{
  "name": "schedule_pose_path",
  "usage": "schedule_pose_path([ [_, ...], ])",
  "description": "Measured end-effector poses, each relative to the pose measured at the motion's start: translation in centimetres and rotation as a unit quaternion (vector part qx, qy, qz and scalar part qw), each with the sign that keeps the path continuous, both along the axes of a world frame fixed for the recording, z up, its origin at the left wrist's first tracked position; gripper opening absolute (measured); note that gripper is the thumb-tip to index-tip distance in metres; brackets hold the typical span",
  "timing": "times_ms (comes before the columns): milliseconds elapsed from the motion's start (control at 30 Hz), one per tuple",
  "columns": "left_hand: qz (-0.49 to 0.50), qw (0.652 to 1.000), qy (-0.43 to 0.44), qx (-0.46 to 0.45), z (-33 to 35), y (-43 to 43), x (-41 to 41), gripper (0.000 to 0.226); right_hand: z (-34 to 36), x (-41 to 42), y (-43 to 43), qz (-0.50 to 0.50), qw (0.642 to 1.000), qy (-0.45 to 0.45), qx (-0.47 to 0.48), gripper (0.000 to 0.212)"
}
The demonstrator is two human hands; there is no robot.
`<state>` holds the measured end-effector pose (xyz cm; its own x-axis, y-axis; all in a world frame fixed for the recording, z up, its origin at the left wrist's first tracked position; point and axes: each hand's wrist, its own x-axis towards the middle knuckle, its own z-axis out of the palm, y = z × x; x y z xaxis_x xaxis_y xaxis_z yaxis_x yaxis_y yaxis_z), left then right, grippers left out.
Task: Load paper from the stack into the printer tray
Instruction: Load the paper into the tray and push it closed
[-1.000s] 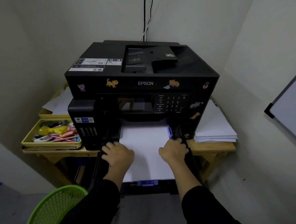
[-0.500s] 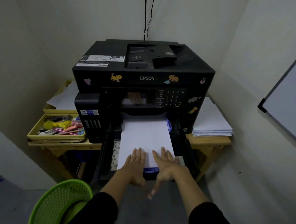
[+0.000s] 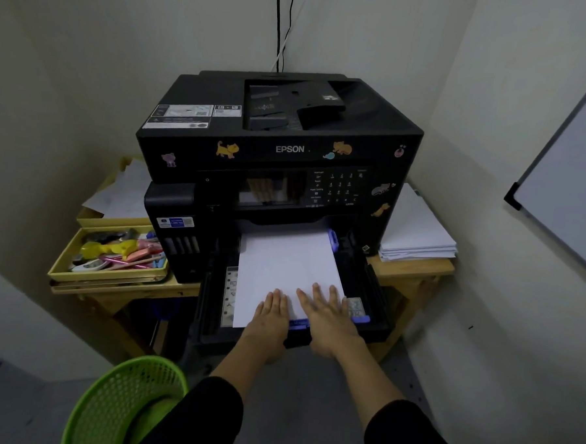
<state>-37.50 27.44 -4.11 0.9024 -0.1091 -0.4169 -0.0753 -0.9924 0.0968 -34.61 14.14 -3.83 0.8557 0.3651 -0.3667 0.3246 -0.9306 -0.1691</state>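
Observation:
A black Epson printer [image 3: 282,146] stands on a wooden table [image 3: 408,268]. Its black paper tray [image 3: 376,294] is pulled out at the front, with white paper [image 3: 282,262] lying flat in it. My left hand [image 3: 271,314] and my right hand [image 3: 327,313] lie flat, fingers stretched, on the near end of that paper, side by side. They cover part of a purple guide [image 3: 361,318] at the tray's front. A stack of white paper [image 3: 416,231] sits on the table to the right of the printer.
A yellow tray [image 3: 109,273] of pens and small items sits left of the printer, with loose sheets [image 3: 123,196] behind it. A green mesh basket [image 3: 122,403] stands on the floor at lower left. A whiteboard [image 3: 564,202] leans on the right wall.
Both hands left the tray's two sides, moved to the near end of the paper and now lie flat on it. My view has pulled back slightly.

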Motion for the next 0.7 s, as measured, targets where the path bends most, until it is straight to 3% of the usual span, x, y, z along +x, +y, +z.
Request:
schedule_pose_path([
  [567, 0.068, 0.997, -0.018, 0.030, 1.2, 2.3, 10.8, 0.084, 0.8, 11.0, 2.7, -0.015, 0.999, -0.036, -0.022, 0.094],
  [700, 0.133, 0.991, -0.025, -0.011, 1.1, 2.8, 11.4, 0.105, 1.6, 11.9, 2.4, -0.029, 0.997, -0.043, -0.049, 0.098],
])
